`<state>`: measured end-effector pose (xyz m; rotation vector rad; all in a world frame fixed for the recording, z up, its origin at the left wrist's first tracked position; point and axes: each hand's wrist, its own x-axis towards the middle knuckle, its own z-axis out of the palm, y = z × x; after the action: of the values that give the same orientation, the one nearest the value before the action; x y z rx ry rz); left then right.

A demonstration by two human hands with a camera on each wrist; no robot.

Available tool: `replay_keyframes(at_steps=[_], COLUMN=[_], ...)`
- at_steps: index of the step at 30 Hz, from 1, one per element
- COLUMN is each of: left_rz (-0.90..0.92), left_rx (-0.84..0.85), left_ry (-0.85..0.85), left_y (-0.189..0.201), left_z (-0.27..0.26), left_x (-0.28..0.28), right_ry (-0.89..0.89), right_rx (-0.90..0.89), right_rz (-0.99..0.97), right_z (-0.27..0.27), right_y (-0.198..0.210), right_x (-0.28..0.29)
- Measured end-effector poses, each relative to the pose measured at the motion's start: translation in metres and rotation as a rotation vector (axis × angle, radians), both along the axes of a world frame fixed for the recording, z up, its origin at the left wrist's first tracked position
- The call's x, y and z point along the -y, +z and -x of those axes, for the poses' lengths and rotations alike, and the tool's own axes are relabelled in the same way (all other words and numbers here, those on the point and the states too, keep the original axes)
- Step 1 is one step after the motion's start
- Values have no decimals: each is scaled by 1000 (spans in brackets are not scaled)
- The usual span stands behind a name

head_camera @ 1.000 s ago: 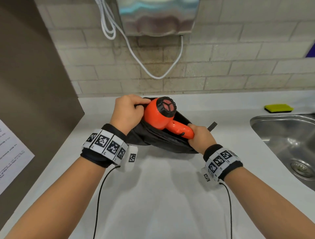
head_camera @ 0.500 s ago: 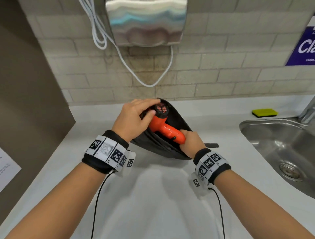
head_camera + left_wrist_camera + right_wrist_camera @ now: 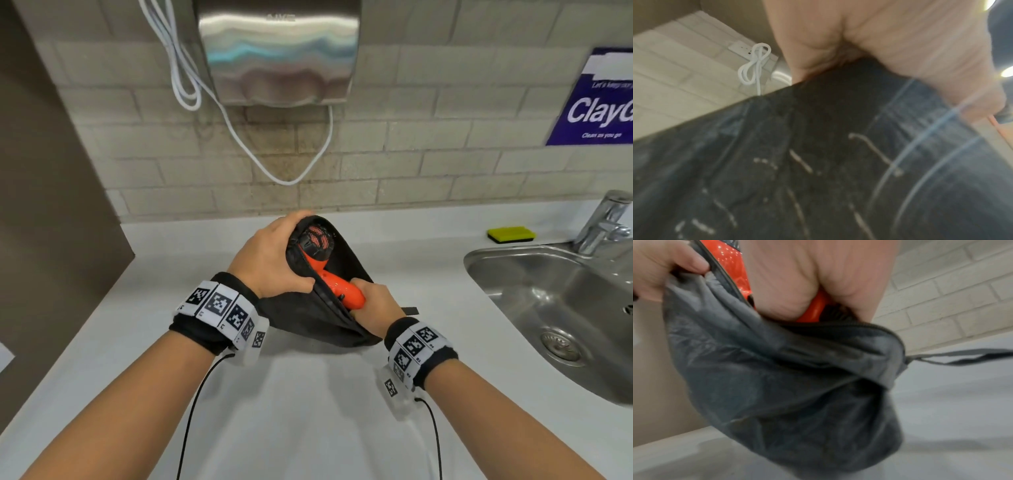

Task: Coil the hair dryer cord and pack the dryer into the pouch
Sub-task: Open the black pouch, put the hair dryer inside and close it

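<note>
An orange hair dryer point(image 3: 337, 289) with a black mesh rear grille point(image 3: 317, 241) sits mostly inside a dark grey zip pouch point(image 3: 301, 315) held above the white counter. My left hand point(image 3: 270, 262) grips the pouch's near rim beside the zipper, thumb on the fabric. My right hand point(image 3: 375, 306) grips the dryer's handle at the pouch mouth. In the right wrist view the orange handle point(image 3: 813, 309) shows under my right palm and the pouch point(image 3: 789, 382) hangs below. The left wrist view is filled by blurred pouch fabric point(image 3: 818, 162). The dryer's cord is hidden.
A steel sink point(image 3: 555, 308) and tap point(image 3: 606, 222) lie at the right, with a yellow-green sponge point(image 3: 512, 234) behind. A wall hand dryer point(image 3: 279, 51) with a white cable point(image 3: 287, 180) hangs above. A brown panel point(image 3: 51, 205) bounds the left. A pouch strap point(image 3: 409, 310) trails right.
The dryer has sunk deeper into the pouch; its orange body is now mostly covered. My left hand pulled the pouch rim up around the dryer's head. The head camera tilted up.
</note>
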<state>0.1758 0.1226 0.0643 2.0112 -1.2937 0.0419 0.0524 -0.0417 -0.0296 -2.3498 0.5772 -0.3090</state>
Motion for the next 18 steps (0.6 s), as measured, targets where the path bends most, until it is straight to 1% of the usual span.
replay_keyframes(at_steps=[3,4,6,9,11,12,15,17,18], left_rz=[40,43,31,38,63,76,105,97,88], left_rx=[-14,-14,-3,-8,-31,-59,-195,-257,-269], left_ry=[45,72,119,193,215,212,184,150,133], left_y=[-3,-3,-4,-8,-11,-12,-20,-27,-31], left_z=[-6,-9,-13,-19,-23,-24,-22,-19,-18], left_x=[-3,-4,-7,-13,-18,-21,-28,-31,-32], right_ry=[-55,-66,-49,-22,-47,-80,-175,-159,-131], right_rx=[-32,-51,-90,-169,-213,-214,-144,-139,-183], right_rz=[-51,-24,133,478,688,741,799,750,731], right_z=[6,9,13,17,17,17,15,15,14], right_y=[0,0,1,10,18,23,38,42,42], right_x=[13,18,25,28,29,29,32,32,33])
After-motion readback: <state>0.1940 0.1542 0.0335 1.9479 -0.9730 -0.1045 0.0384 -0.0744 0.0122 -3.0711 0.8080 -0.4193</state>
